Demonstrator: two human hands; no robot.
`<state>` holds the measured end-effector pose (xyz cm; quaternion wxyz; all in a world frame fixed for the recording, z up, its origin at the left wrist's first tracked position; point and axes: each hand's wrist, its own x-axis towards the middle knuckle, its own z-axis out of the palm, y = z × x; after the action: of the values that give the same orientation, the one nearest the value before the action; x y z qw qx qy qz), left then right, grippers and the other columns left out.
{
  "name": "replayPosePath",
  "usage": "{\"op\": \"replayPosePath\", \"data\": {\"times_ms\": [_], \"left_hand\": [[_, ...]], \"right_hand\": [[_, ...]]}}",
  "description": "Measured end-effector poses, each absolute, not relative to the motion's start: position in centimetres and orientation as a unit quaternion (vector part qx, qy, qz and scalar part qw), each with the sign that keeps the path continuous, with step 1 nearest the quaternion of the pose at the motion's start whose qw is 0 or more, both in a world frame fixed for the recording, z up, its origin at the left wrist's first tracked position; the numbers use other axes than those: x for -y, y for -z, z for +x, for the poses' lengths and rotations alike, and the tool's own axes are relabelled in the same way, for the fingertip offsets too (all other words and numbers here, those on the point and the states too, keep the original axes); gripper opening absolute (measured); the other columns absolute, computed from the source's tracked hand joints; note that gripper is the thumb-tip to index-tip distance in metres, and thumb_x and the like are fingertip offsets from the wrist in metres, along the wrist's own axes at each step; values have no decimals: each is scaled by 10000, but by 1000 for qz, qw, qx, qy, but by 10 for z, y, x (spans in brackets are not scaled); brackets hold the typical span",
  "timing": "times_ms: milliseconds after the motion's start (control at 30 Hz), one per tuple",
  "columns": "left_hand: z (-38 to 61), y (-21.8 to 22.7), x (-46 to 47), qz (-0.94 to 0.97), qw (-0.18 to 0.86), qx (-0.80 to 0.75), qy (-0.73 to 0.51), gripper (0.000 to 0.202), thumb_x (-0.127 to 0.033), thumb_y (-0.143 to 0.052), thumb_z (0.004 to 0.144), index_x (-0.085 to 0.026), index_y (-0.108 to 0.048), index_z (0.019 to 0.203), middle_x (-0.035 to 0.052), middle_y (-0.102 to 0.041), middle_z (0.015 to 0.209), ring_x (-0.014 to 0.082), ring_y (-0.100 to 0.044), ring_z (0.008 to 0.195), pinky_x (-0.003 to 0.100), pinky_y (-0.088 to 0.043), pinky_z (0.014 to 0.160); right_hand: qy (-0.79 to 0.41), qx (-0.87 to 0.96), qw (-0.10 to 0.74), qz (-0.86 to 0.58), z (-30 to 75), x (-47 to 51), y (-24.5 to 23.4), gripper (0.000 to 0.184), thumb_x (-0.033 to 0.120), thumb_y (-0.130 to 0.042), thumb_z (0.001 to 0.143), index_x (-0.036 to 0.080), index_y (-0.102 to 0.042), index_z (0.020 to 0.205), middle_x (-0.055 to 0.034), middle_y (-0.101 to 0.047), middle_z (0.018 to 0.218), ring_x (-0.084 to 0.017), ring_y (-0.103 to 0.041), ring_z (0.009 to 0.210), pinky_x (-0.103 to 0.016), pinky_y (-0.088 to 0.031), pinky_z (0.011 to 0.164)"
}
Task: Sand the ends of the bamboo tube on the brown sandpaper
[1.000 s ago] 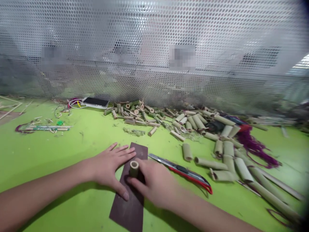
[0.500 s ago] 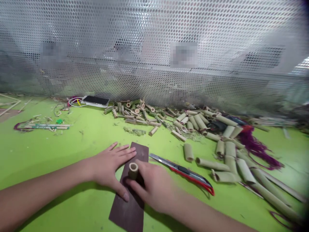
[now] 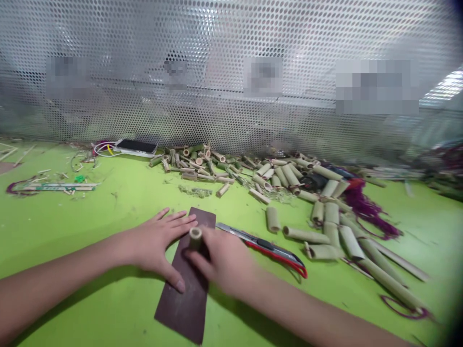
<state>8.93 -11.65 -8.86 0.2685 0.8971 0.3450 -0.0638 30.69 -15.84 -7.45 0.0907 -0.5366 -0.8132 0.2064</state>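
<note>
A dark brown strip of sandpaper (image 3: 184,303) lies flat on the green table. My left hand (image 3: 155,246) is spread, its thumb and fingertips resting on the sheet's left side. Between the thumb and fingers of my right hand (image 3: 226,260) stands a short bamboo tube (image 3: 196,238), upright, with its hollow end facing up. Its lower end is at the sandpaper's surface, partly hidden by my fingers. Just right of the right hand lies a utility knife (image 3: 267,248) with a red and black handle and its blade out.
Cut bamboo pieces (image 3: 289,174) are heaped along the back and right. A phone (image 3: 136,146) with a white cable sits by the perforated metal screen (image 3: 217,111). Purple strings (image 3: 369,207) lie at right, thin sticks (image 3: 61,186) at left.
The view has shifted slightly, so the whole scene sits further left and up. My right hand still grips the bamboo tube on the sandpaper; my left hand stays spread on the sheet.
</note>
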Motion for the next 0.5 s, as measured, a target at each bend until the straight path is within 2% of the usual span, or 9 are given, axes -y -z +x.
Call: {"op": "replayPosePath", "data": {"times_ms": [67, 200, 333, 400, 500], "left_hand": [[89, 88, 117, 895, 268, -350, 68, 1236, -772, -714, 714, -279, -76, 1651, 38, 3, 1706, 334, -26, 1590, 588, 23, 1281], [89, 89, 117, 897, 264, -348, 70, 1223, -773, -702, 726, -290, -64, 1651, 41, 21, 1703, 341, -18, 1588, 599, 26, 1276], [89, 89, 117, 896, 265, -349, 68, 1237, -771, -717, 714, -285, -71, 1651, 45, 2, 1705, 340, -18, 1587, 596, 16, 1278], [90, 86, 118, 891, 272, -355, 75, 1237, -779, -710, 716, -294, -58, 1649, 33, 26, 1702, 348, 3, 1585, 603, 14, 1276], [90, 83, 118, 888, 277, -355, 88, 1216, -793, -680, 737, -311, -30, 1645, 11, 66, 1695, 351, 30, 1582, 623, 25, 1268]], "right_hand": [[-222, 830, 86, -505, 307, 158, 73, 219, 362, -662, 928, 200, -645, 1074, -86, -756, 1018, -250, -698, 845, -332, -464, 726], [-203, 781, 89, -584, 308, 159, 70, 198, 349, -635, 953, 180, -648, 1055, -109, -752, 953, -245, -688, 800, -319, -443, 666], [-252, 824, 98, -497, 307, 164, 71, 180, 349, -721, 874, 204, -665, 966, -69, -744, 909, -223, -652, 742, -326, -424, 664], [-319, 786, 147, -509, 310, 158, 73, 169, 355, -713, 876, 201, -654, 916, -56, -720, 853, -204, -623, 697, -328, -421, 646], [-465, 635, 310, -533, 320, 141, 75, 174, 375, -659, 925, 211, -619, 885, -28, -664, 814, -164, -577, 668, -311, -427, 628]]}}
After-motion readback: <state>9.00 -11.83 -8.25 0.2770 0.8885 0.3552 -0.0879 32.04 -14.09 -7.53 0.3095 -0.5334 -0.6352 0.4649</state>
